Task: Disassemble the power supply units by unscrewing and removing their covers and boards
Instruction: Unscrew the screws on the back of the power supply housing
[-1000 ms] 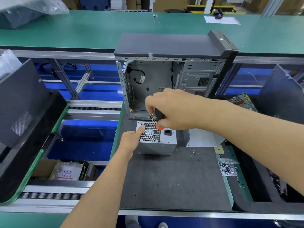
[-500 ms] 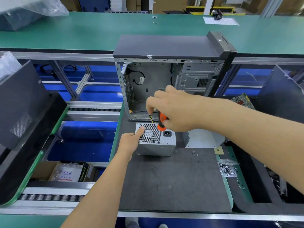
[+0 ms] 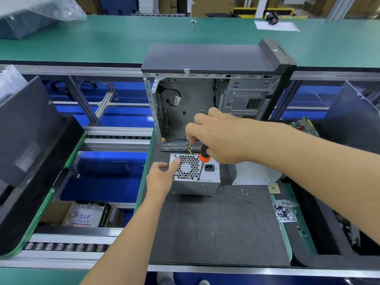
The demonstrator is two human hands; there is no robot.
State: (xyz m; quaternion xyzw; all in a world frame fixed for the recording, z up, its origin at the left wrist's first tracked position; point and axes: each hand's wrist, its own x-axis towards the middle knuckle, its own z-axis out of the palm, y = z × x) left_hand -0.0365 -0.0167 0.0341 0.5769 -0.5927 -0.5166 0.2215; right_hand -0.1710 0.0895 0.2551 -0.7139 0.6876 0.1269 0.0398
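A silver power supply unit (image 3: 207, 185) stands on the dark mat (image 3: 216, 229), its honeycomb fan grille and black power socket facing up. My right hand (image 3: 218, 138) grips a screwdriver (image 3: 203, 156) with a black and orange handle; the shaft points down and its tip sits on a screw at the grille's near right corner. My left hand (image 3: 162, 176) rests against the unit's left side, with the thumb lying on the grille's far left corner. Yellow and black wires run from the unit's far side towards the case.
An open computer case (image 3: 216, 64) stands upright just behind the unit. Loose screws (image 3: 244, 194) lie on the mat to the right, near a clear bag of screws (image 3: 284, 210). A circuit board (image 3: 304, 125) lies at the right. Roller conveyor and a dark panel at the left.
My right hand has risen a little, showing more of the orange handle and the shaft. The left hand and the unit have stayed in place.
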